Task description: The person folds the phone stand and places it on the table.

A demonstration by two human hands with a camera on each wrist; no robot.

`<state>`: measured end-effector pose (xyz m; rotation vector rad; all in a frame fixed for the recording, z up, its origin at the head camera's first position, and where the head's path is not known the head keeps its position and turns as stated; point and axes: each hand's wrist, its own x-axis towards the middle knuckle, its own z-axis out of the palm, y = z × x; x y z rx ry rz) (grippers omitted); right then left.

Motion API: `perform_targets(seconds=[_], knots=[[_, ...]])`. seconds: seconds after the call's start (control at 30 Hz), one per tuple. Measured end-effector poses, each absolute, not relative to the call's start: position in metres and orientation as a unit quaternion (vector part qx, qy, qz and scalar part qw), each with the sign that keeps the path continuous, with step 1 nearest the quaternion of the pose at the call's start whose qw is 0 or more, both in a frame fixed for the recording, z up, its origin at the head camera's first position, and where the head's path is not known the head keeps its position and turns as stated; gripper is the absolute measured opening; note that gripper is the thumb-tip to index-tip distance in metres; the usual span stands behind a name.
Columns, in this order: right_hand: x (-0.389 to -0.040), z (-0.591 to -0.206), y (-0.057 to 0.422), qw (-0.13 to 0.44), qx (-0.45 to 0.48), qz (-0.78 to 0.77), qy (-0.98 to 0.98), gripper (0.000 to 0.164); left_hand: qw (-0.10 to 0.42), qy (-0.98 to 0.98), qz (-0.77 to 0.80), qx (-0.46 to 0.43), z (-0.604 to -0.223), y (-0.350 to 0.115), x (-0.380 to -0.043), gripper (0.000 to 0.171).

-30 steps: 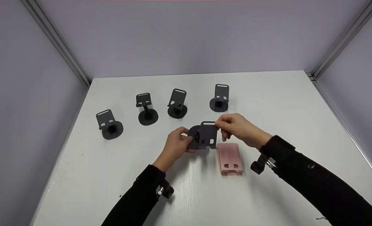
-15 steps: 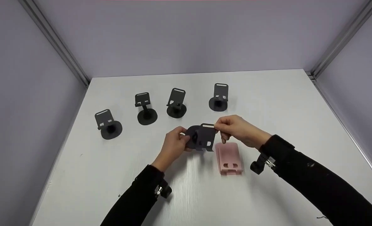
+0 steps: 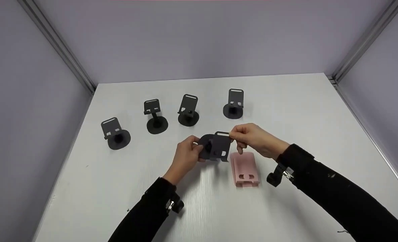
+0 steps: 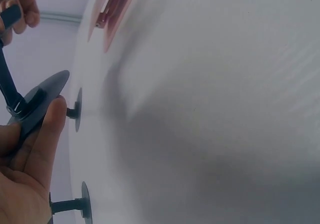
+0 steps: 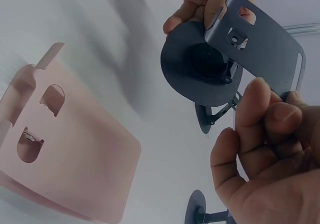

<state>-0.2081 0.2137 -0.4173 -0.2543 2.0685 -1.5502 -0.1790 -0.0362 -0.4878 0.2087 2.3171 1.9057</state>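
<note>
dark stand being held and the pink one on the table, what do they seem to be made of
The dark stand looks like coated metal, matte: its plate is thin, with a bent lip and clean cutouts, though stiff plastic isn't ruled out.
The pink stand looks similar, in smooth satin paint; a shiny, metal-looking bit shows through one cutout.
</note>
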Motion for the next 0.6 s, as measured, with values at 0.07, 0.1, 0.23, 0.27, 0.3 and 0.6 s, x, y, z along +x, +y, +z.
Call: perform_targets(seconds=[0.07, 0.1, 0.23, 0.27, 0.3, 0.6], knots=[[-0.2078, -0.4182, 0.2140, 0.269, -0.094, -0.578, 0.765, 0.023, 0.065, 0.767, 0.635, 0.070, -0.4885, -0.0354, -0.1789, 0.008], [-0.2076, -0.4187, 0.2142, 0.269, -0.093, -0.580, 0.764, 0.022, 0.065, 0.766, 0.635, 0.070, -0.4887, -0.0350, -0.1788, 0.008], [-0.2071, -0.4209, 0.2154, 0.270, -0.086, -0.581, 0.763, 0.022, 0.067, 0.763, 0.638, 0.071, -0.4886, -0.0330, -0.1781, 0.008], [-0.2069, -0.4214, 0.2154, 0.271, -0.083, -0.582, 0.762, 0.022, 0.067, 0.764, 0.638, 0.072, -0.4885, -0.0325, -0.1779, 0.008], [-0.2068, -0.4217, 0.2154, 0.272, -0.081, -0.583, 0.761, 0.022, 0.067, 0.763, 0.639, 0.072, -0.4883, -0.0321, -0.1778, 0.008], [-0.2071, -0.4246, 0.2160, 0.273, -0.072, -0.594, 0.754, 0.022, 0.058, 0.770, 0.630, 0.083, -0.4871, -0.0309, -0.1772, 0.008]])
